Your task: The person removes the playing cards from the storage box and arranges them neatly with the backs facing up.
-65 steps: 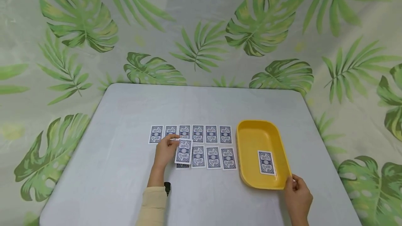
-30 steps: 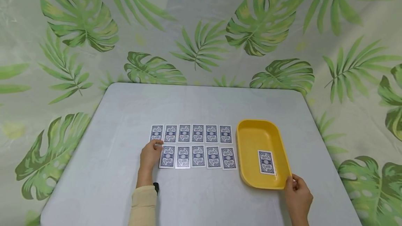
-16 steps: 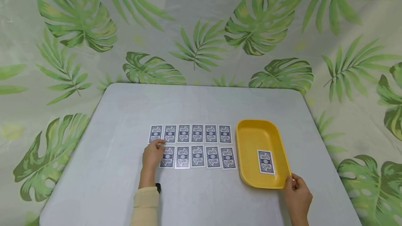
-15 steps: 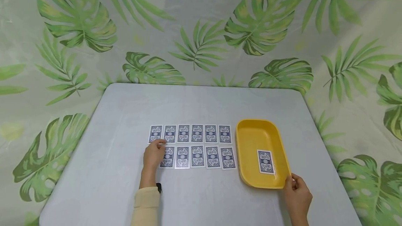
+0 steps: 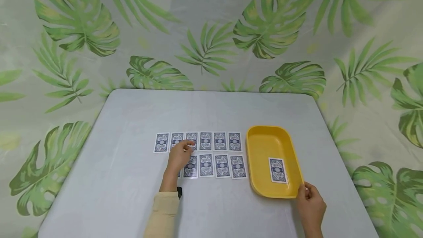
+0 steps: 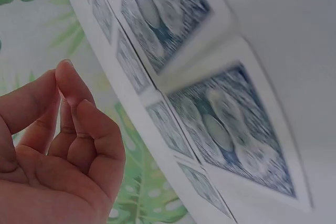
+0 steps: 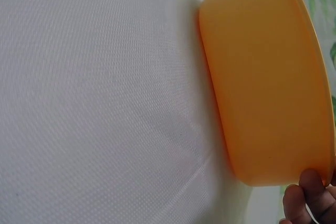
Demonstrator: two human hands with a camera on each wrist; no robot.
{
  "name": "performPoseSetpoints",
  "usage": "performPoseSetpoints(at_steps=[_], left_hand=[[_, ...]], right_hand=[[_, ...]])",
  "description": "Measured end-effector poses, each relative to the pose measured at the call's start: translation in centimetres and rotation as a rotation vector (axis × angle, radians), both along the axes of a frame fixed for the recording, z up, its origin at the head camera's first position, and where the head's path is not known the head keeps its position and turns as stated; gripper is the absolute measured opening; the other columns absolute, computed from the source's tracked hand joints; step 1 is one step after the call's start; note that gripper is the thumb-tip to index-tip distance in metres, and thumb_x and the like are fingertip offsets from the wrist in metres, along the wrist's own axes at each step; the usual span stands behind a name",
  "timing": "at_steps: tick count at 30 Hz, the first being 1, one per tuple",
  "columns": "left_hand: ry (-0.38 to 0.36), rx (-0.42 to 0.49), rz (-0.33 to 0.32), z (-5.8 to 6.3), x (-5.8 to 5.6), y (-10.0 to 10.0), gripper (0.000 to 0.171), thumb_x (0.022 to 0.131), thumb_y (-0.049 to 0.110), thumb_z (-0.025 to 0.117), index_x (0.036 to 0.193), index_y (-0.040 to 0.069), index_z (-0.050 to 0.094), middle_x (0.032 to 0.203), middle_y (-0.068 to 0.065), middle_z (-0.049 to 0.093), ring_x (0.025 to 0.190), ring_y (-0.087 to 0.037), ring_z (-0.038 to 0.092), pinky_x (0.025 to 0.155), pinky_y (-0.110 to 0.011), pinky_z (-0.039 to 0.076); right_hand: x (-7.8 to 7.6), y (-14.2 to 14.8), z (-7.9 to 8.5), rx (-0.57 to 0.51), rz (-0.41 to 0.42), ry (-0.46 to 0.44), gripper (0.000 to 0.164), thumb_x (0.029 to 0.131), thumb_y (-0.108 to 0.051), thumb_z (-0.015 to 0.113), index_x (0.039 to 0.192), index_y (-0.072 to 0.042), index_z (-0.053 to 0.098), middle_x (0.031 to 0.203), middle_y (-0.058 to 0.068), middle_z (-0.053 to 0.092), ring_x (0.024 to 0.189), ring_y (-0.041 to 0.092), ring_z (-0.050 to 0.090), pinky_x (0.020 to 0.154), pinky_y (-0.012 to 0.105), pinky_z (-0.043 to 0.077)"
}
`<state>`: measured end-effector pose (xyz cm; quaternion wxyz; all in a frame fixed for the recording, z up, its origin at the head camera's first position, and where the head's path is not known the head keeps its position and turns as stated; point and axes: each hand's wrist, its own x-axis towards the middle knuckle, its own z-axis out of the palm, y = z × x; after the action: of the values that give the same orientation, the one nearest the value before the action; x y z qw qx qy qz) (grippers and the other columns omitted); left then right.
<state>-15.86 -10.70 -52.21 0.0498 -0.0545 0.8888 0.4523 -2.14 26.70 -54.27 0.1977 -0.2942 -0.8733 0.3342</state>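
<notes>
Playing cards lie face down, with blue patterned backs, in a back row and a front row. My left hand hovers over the left part of both rows, hiding portions of several cards. In the left wrist view, this hand's thumb and index tips meet, fingers curled, with nothing between them; two cards show large beside it. A yellow tray stands right of the rows, one face-down card inside. My right hand pinches the tray's near right corner; its fingers touch the rim.
A white-covered table carries everything. Its far edge meets a leaf-printed curtain, which also hangs along both sides. A dark band circles my left wrist below a cream sleeve.
My left hand laid a card at the left end of the front row and let go. Since then it has lifted and moved right. The right hand stays at the tray corner.
</notes>
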Motion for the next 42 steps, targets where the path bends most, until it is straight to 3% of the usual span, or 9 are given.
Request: performPoseSetpoints(at_steps=[13, 25, 30, 36, 42], left_hand=[[0.053, 0.040, -0.252, 1.9, -0.8, 6.7, 0.021, 0.097, 0.009, 0.056, 0.114, 0.010, 0.069, 0.096, -0.006, 0.066, 0.079, -0.018, 0.060, 0.059, -0.030, 0.046], [0.106, 0.049, -0.416, 3.1, -0.9, 12.3, 0.018, 0.095, 0.013, 0.060, 0.111, 0.015, 0.070, 0.096, -0.001, 0.068, 0.081, -0.014, 0.060, 0.064, -0.026, 0.046], [0.098, 0.032, -0.478, 3.8, -0.9, 14.1, 0.019, 0.096, 0.015, 0.060, 0.112, 0.016, 0.070, 0.095, 0.000, 0.068, 0.070, -0.010, 0.056, 0.059, -0.022, 0.044], [0.087, 0.019, -0.508, 3.9, -1.1, 16.1, 0.016, 0.096, 0.016, 0.062, 0.109, 0.017, 0.071, 0.090, 0.003, 0.066, 0.074, -0.009, 0.057, 0.062, -0.021, 0.045], [0.105, 0.028, -0.585, 3.0, -1.1, 18.5, 0.014, 0.093, 0.016, 0.064, 0.105, 0.014, 0.072, 0.085, 0.004, 0.063, 0.071, -0.008, 0.053, 0.061, -0.018, 0.044]], right_hand=[[0.3, 0.1, -0.1, 0.003, 0.007, 0.009, 0.026, 0.094, -0.012, 0.054, 0.104, 0.010, 0.065, 0.064, 0.009, 0.056, 0.051, 0.010, 0.041, 0.044, 0.020, 0.031], [0.3, 0.4, -0.1, 0.016, 0.005, 0.021, 0.026, 0.095, -0.012, 0.055, 0.105, 0.009, 0.066, 0.063, 0.007, 0.055, 0.051, 0.008, 0.040, 0.044, 0.019, 0.031], [0.2, 0.4, 0.0, 0.019, 0.007, 0.028, 0.026, 0.094, -0.012, 0.056, 0.104, 0.010, 0.066, 0.062, 0.007, 0.055, 0.050, 0.006, 0.039, 0.044, 0.019, 0.031], [0.1, 0.4, 0.1, 0.021, 0.013, 0.038, 0.025, 0.094, -0.011, 0.056, 0.103, 0.010, 0.066, 0.062, 0.007, 0.056, 0.050, 0.007, 0.039, 0.044, 0.019, 0.031], [0.1, 0.2, -0.1, 0.011, 0.008, 0.023, 0.025, 0.095, -0.012, 0.056, 0.104, 0.009, 0.066, 0.062, 0.006, 0.055, 0.050, 0.009, 0.040, 0.045, 0.021, 0.031]])
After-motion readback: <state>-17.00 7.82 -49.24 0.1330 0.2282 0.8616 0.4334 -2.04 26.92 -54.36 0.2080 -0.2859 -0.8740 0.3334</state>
